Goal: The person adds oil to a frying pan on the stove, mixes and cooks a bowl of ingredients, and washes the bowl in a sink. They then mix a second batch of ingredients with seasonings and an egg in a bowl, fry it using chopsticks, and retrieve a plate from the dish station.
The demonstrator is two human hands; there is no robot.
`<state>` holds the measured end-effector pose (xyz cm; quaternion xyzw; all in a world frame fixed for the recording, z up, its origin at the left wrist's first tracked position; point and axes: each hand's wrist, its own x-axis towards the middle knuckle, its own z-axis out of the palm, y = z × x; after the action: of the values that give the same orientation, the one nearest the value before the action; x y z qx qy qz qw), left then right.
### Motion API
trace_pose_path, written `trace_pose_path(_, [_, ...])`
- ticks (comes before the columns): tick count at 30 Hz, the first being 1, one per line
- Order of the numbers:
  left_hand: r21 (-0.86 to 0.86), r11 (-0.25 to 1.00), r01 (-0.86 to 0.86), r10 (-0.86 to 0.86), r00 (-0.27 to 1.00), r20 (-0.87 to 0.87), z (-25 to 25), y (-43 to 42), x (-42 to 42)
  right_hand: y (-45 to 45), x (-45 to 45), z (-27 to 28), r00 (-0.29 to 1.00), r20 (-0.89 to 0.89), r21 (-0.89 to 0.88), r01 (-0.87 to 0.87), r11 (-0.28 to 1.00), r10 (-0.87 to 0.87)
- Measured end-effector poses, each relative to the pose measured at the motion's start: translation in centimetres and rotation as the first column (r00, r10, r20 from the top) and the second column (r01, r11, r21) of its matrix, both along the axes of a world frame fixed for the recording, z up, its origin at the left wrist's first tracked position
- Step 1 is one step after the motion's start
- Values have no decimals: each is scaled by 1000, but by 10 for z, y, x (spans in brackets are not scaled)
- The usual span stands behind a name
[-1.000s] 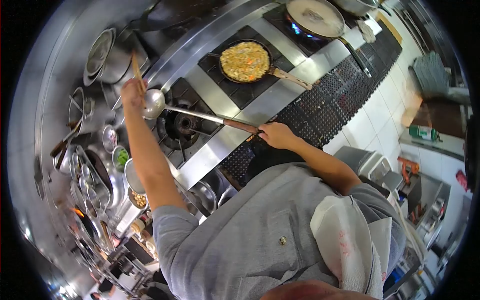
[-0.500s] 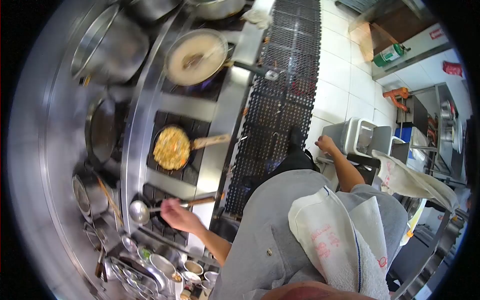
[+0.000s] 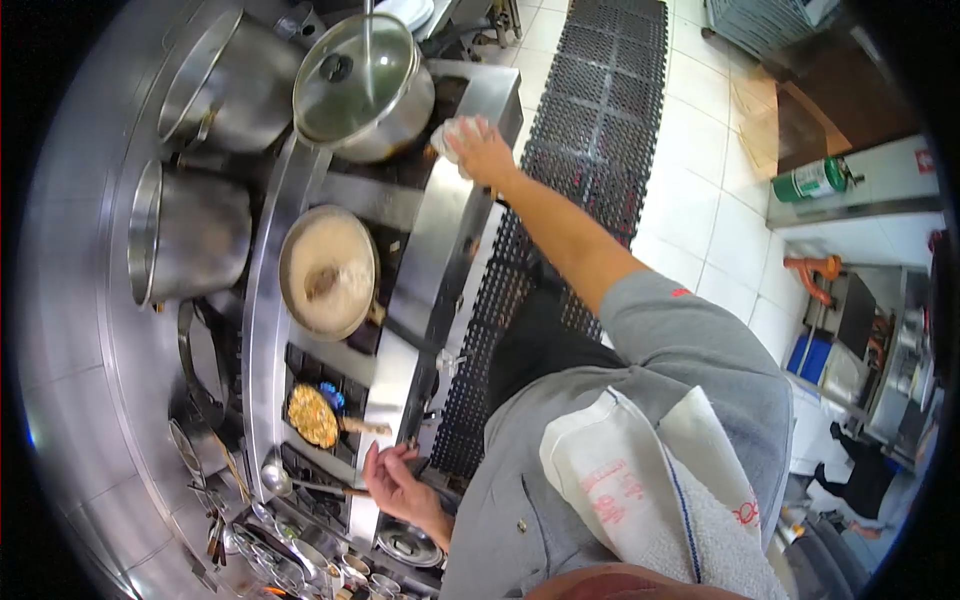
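Observation:
My right hand (image 3: pixel 485 150) reaches out to the stove's front ledge, its fingers closed on a crumpled white cloth (image 3: pixel 450 145). Just behind the cloth stands a large pot (image 3: pixel 390 125) with a glass lid. My left hand (image 3: pixel 398 485) holds nothing and hovers at the near end of the ledge, fingers apart. Close to it are the wooden handle of a ladle (image 3: pixel 275 480) and the handle of a small frying pan (image 3: pixel 365 427) holding a yellow egg-like mixture. Between my hands sits a wide pan of pale creamy liquid (image 3: pixel 325 260), with a brownish clump in it.
Blue flame (image 3: pixel 332 397) burns beside the small frying pan. Tall steel pots (image 3: pixel 200 235) line the back of the range. Several small containers and utensils stand at the lower left, near a round metal lid (image 3: pixel 408 545). A black perforated mat (image 3: pixel 585 130) covers the floor alongside the stove.
My right hand has moved from beside the grey bins to the stove ledge and taken hold of the cloth. My left hand has drawn back from the ladle. The view has shifted along the stove.

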<state>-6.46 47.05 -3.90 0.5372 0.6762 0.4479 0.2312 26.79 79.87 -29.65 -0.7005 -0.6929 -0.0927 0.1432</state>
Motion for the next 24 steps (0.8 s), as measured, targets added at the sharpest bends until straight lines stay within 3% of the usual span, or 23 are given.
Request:
trace_pose_path(1, [29,997,-65,65,998,9,-4,19,18,19,9,-16,997,-49,-124,-58,991,52])
trace_pose_path(2, [28,990,-139,139,990,-1,-6,41,43,48,17,-59,981,29,-48,-188,981,190])
trace_pose_path(3, [48,988,-147,148,989,-26,-11,65,64,43,14,-47,986,54,-16,-158,987,159])
trace_pose_path(4, [68,987,-146,149,988,-48,-14,93,87,45,17,-66,966,-88,83,-234,969,241])
trace_pose_path(5, [93,983,-158,162,986,-40,-16,128,116,36,32,-5,899,-211,86,-373,924,383])
trace_pose_path(6, [85,984,-157,156,988,13,-14,165,150,52,29,-46,913,-140,229,-347,909,384])
trace_pose_path(7, [113,989,-97,89,994,67,-14,206,188,51,34,-37,910,-148,221,-352,910,388])
trace_pose_path(8, [131,991,-38,25,995,101,-9,243,226,55,36,-46,867,-274,113,-400,910,415])
trace_pose_path(9, [116,991,73,-87,988,125,-2,279,263,57,52,-18,858,-226,-88,-489,868,461])
trace_pose_path(10, [188,951,247,-273,953,132,-3,315,293,60,78,16,771,-214,55,-603,796,599])
trace_pose_path(12, [263,813,520,-524,849,-58,11,385,363,68,136,31,562,-400,106,-756,646,724])
trace_pose_path(14, [352,705,616,-680,728,89,18,435,442,81,214,48,474,-589,190,-706,683,654])
trace_pose_path(17, [405,479,779,-873,472,124,17,504,552,111,374,7,713,-594,25,-448,894,374])
trace_pose_path(19, [411,384,827,-921,375,105,3,557,622,119,501,-22,845,-535,-98,-82,992,17])
trace_pose_path(20, [381,432,817,-901,406,151,-7,585,655,122,557,-30,841,-504,-120,155,981,-195])
trace_pose_path(22, [334,509,793,-861,472,192,-15,640,716,137,659,-24,707,-315,-391,512,765,-634])
trace_pose_path(24, [290,569,769,-822,543,173,-10,697,777,174,749,-23,696,-307,-338,559,758,-650])
